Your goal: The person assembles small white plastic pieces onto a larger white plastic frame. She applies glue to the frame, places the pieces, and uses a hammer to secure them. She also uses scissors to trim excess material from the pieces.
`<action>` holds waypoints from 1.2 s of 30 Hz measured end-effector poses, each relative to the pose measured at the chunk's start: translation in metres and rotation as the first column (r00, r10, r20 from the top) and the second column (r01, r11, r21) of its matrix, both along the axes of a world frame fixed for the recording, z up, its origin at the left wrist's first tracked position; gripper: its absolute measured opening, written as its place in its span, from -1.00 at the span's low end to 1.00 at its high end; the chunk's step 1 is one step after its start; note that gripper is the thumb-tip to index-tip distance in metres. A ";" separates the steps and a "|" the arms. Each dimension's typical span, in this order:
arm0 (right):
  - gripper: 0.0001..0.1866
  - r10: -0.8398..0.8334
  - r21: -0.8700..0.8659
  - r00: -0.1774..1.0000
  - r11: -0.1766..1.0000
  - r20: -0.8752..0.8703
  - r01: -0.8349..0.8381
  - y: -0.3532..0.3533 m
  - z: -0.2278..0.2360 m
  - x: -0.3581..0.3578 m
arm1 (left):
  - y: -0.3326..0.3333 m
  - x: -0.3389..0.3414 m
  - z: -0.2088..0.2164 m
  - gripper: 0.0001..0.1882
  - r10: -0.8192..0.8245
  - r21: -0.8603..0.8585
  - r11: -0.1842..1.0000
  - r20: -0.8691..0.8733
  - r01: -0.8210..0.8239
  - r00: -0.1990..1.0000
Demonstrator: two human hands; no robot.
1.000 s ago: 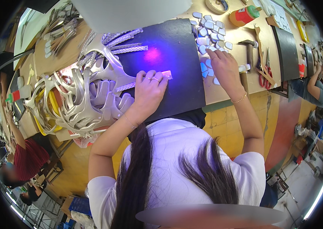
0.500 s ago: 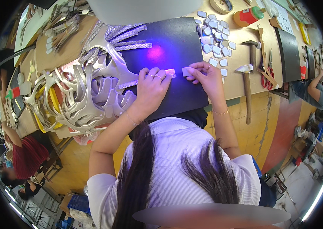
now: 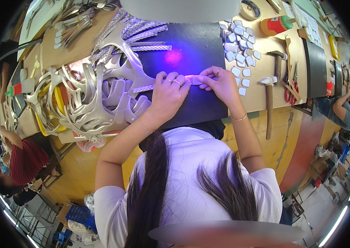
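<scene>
My left hand (image 3: 169,94) is closed round a braided silver strap (image 3: 142,88), whose tail sticks out to the left of the fingers. The strap's other end comes out on the right under a pinkish glow. There, a small pale tab (image 3: 195,81) lies against it, pinched between thumb and finger of my right hand (image 3: 223,86). Both hands are over a black mat (image 3: 201,45). How far tab and strap overlap is partly hidden by the fingers. Left of my left hand is a pile of silver cut-out shoe uppers (image 3: 96,99).
More braided straps (image 3: 150,35) lie at the mat's upper left. On the right are scattered small tabs (image 3: 241,41), two hammers (image 3: 269,107), red-handled scissors (image 3: 294,89) and a red bottle with a green cap (image 3: 275,25). A pale rounded lamp-like object (image 3: 183,10) overhangs the top.
My right hand has moved left and brought the tab up to the strap's end, closing the gap between them. My left hand stays nearly in place on the strap.
</scene>
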State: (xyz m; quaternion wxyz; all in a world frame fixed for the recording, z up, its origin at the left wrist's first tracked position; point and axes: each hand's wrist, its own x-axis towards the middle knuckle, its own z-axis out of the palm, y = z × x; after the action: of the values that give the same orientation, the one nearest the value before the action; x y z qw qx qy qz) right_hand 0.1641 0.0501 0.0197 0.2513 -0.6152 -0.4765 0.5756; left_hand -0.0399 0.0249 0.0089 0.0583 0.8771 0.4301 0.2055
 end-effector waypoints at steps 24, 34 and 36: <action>-0.83 0.035 0.126 0.983 0.990 0.181 -0.059 -0.007 0.000 -0.007 | -0.015 0.005 -0.005 -0.60 0.003 -0.044 0.999 0.010 -0.003 1.000; -0.80 0.040 0.169 0.980 0.983 0.193 -0.073 -0.008 0.001 -0.008 | -0.021 0.002 -0.006 -0.50 -0.010 -0.058 0.998 -0.012 0.009 1.000; -0.81 0.038 0.171 0.979 0.983 0.201 -0.073 -0.008 0.001 -0.009 | -0.022 0.002 -0.006 -0.47 -0.007 -0.084 0.996 0.029 0.009 1.000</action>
State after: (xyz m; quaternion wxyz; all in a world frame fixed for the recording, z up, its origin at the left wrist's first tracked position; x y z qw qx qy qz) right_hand 0.1554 0.0418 0.0204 0.2405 -0.6305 -0.5655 0.4742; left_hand -0.0377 0.0034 0.0033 0.1023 0.8726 0.4339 0.1995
